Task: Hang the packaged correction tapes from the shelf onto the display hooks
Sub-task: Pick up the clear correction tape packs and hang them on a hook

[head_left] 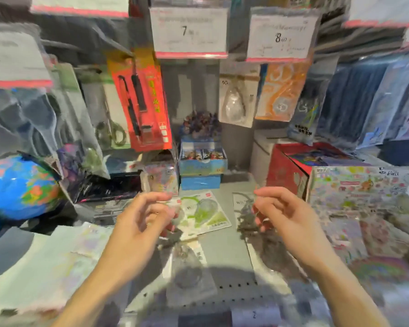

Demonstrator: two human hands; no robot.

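Note:
Several packaged correction tapes lie flat on the grey shelf [224, 246]. A green-and-white pack [204, 212] lies between my hands, a dark pack [244, 213] lies under my right fingers, and a clear pack [189, 267] lies nearer to me. Another correction tape pack [237, 100] hangs on a display hook below the right price tag. My left hand [139, 223] hovers over the packs with loosely curled fingers and holds nothing that I can make out. My right hand [283, 213] hovers the same way. The picture is blurred.
A globe [21, 185] sits at the left. Blue boxes [202, 166] stand at the back of the shelf, a red box [291, 166] and a sticker box [359, 192] at the right. A red pen pack [139, 100] hangs at the left, price tags [189, 31] above.

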